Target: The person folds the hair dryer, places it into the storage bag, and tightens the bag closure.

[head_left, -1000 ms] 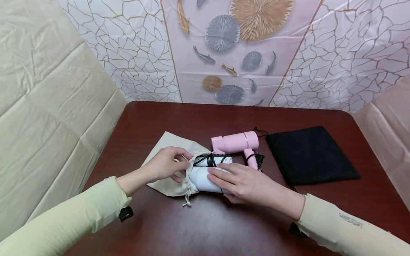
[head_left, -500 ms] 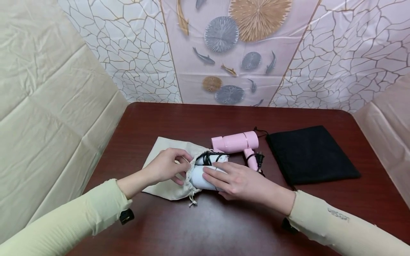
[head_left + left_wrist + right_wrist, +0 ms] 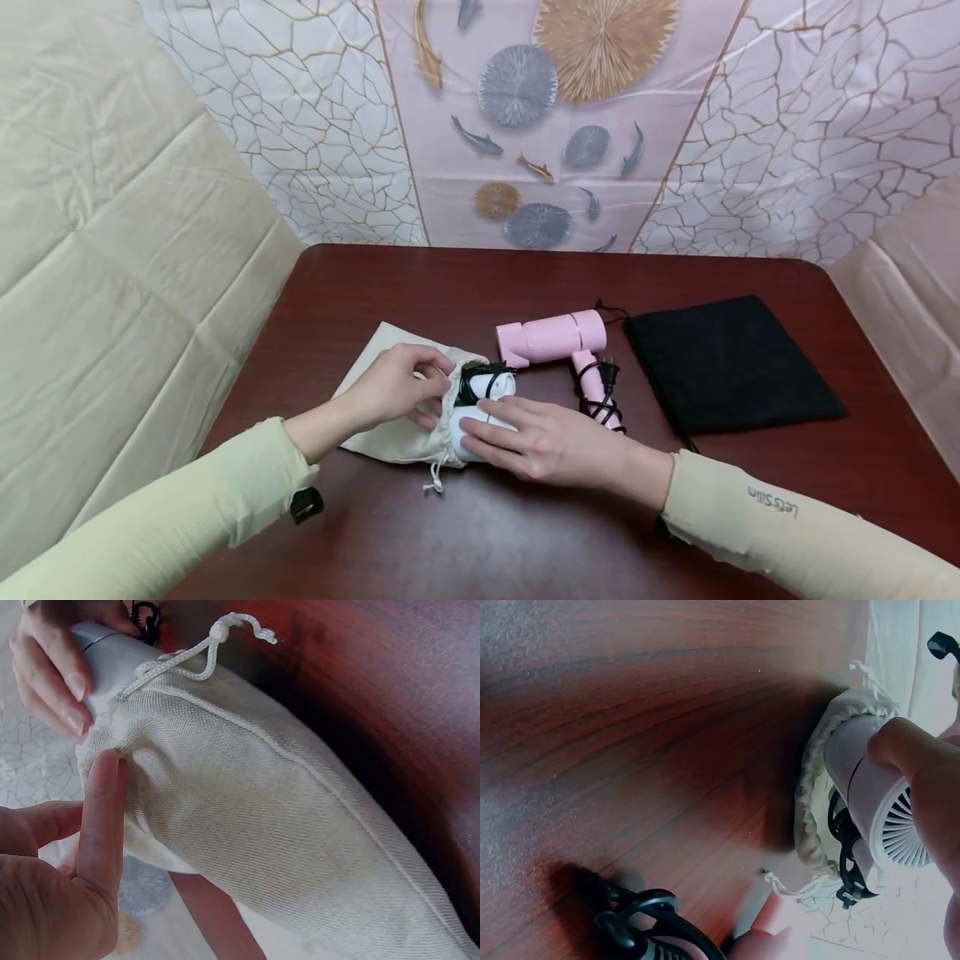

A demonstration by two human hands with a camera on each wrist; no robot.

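Note:
A white hair dryer (image 3: 465, 427) with a black cord (image 3: 471, 383) wound about its folded handle lies partly inside a cream drawstring bag (image 3: 386, 437). My right hand (image 3: 553, 442) grips the dryer's body at the end outside the bag; its vented end (image 3: 904, 829) shows in the right wrist view. At the bag's gathered mouth, my left hand (image 3: 397, 383) pinches the cloth. One of its fingers (image 3: 101, 817) lies along the fabric in the left wrist view, while the white drawstring (image 3: 217, 634) hangs loose beyond. The dryer's front part is hidden in the bag.
Behind the right hand lies a pink hair dryer (image 3: 558, 337), its handle (image 3: 592, 383) wrapped in a black cord with a plug. A flat black drawstring bag (image 3: 735, 367) rests to the right on the dark red wooden table (image 3: 480, 542).
My right hand has moved left with the white hair dryer, and more of the dryer is inside the cream bag. The left hand stays at the bag's mouth.

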